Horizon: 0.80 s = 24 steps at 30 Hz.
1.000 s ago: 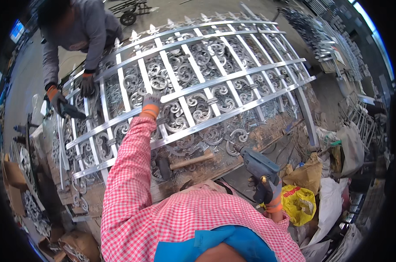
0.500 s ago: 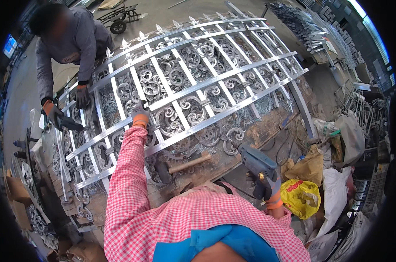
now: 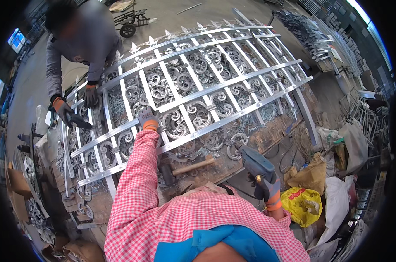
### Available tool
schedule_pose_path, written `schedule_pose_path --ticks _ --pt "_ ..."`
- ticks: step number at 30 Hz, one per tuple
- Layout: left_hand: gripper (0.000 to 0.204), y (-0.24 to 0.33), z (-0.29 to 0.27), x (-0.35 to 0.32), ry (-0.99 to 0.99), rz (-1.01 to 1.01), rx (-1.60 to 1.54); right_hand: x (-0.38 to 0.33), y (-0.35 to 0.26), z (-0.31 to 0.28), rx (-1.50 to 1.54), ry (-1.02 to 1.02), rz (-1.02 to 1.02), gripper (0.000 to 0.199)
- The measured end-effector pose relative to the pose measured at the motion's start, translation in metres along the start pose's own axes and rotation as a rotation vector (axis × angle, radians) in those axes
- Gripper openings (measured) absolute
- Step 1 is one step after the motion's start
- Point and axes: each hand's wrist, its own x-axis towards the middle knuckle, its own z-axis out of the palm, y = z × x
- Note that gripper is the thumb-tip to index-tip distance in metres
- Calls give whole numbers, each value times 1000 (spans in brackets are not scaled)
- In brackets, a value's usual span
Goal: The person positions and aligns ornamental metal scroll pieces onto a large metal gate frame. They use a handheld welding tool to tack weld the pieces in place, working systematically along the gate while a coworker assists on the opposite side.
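A silvery metal fence panel (image 3: 198, 101) with spear points along its far edge lies across the workbench. My left hand (image 3: 147, 117), in a grey and orange glove, is closed over one of its middle rails; the fingertips are partly hidden. At the lower right, my right hand (image 3: 268, 191) grips a blue-grey power drill (image 3: 258, 165) by its handle. The drill's front end points toward the panel's near edge, beside a scroll ornament (image 3: 237, 150). Below the near rail, a hammer (image 3: 193, 167) with a wooden handle lies on the bench.
Across the panel at left, a co-worker (image 3: 71, 65) leans in with both gloved hands on or near it. Scroll pieces and loose screws or nails (image 3: 117, 107) lie under the bars. A yellow bag (image 3: 301, 206) and white sacks (image 3: 336, 203) crowd my right side. A wheeled cart (image 3: 128, 29) stands behind.
The view has shifted slightly, so the panel sits a little farther right and lower in it. My left hand stays at the rail, showing more of its back. The drill remains in my right hand.
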Motion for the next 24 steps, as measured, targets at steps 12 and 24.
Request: schedule_pose_path --ticks 12,24 --pt "38 -80 -49 -222 217 -163 -374 55 33 -28 -290 -96 -18 74" --pt "30 -125 -95 -355 123 -267 -212 111 82 -39 -974 -198 23 98"
